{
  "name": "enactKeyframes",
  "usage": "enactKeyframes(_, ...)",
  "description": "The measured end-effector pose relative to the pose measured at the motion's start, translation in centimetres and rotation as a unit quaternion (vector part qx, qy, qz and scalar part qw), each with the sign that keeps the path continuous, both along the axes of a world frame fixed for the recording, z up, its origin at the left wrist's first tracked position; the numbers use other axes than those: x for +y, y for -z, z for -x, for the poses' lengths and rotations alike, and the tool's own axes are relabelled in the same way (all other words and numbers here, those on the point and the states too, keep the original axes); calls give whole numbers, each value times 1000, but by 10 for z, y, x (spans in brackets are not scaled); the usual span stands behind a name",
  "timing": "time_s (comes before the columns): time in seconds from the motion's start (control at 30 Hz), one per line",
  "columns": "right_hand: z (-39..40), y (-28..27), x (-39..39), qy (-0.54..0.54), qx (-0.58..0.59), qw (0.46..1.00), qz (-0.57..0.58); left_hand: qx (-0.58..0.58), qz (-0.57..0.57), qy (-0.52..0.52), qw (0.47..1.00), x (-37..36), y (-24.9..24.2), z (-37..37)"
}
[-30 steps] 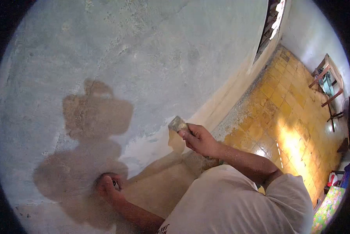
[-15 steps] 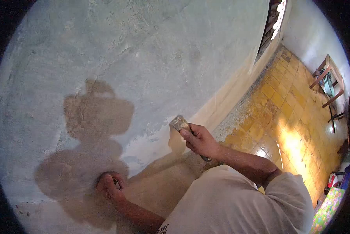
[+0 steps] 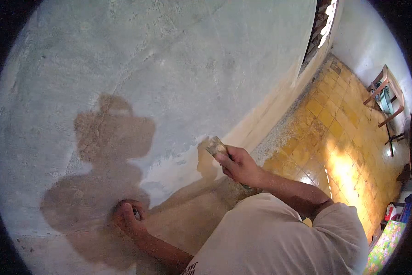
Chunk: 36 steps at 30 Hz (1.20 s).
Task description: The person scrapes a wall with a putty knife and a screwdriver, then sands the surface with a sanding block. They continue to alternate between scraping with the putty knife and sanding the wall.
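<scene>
My right hand is wrapped round the handle of a scraper, its broad, stained blade pointing up and left, close in front of the wall. Lower left, my left hand is curled at the wall round a small dark object that is mostly hidden by the fingers. The wall is blue-grey and patchy, with a paler strip along its lower part. A dark shadow of head and shoulders falls on it.
Yellow floor tiles run along the right, with a bright sunlit patch. A wooden stool stands by the far wall, with a light-blue item at it. Flowered cloth lies at the lower right. A window opening is at the top.
My right hand and the scraper have shifted slightly to the right, away from the wall's pale patch. My left hand has barely moved.
</scene>
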State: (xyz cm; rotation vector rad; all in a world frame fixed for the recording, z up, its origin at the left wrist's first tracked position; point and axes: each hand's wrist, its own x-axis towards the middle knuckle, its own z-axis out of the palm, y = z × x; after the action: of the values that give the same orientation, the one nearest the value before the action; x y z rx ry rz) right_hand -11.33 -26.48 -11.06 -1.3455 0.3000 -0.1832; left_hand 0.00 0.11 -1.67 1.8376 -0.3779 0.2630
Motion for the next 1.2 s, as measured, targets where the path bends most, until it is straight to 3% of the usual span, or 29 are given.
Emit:
enactKeyframes(0.07,12,3,-1,3,4,1000,-13,17,15,18,1000,1,2,-3)
enactKeyframes(0.13,25,8,2,-32,30,994,-96,22,16,5,1000,-3,0,0)
enactKeyframes(0.17,19,10,2,-33,30,995,-95,28,14,-8,999,-4,-1,1)
enactKeyframes(0.23,-2,1,2,14,31,999,15,19,10,-7,1000,1,2,-3)
enactKeyframes(0.33,-23,3,-3,2,-20,1000,-4,9,25,8,1000,0,1,-4)
enactKeyframes(0.43,0,-16,-10,28,1,1000,-3,17,41,13,999,4,4,-1)
enactKeyframes(0.57,24,9,0,24,20,999,-26,33,17,-25,999,-12,-10,8)
enactKeyframes(0.67,-9,-10,3,28,12,998,47,24,47,-8,999,-4,-1,0)
enactKeyframes(0.7,-21,-9,0,-2,31,1000,-2,25,46,-7,999,-3,0,2)
enactKeyframes(0.8,-13,-11,-6,1,3,1000,4,49,59,-23,997,-5,1,1)
enactKeyframes(0.93,13,-8,-2,16,42,999,19,36,49,-4,998,-2,1,-1)
enactKeyframes(1.03,14,-3,5,-3,78,996,-31,16,33,-7,999,-7,-4,2)
enactKeyframes(1.1,-12,-11,1,34,39,996,73,11,10,-3,1000,-7,-5,4)
enactKeyframes(1.2,-19,-10,-6,-7,10,1000,23,40,33,-14,999,-5,-2,-2)
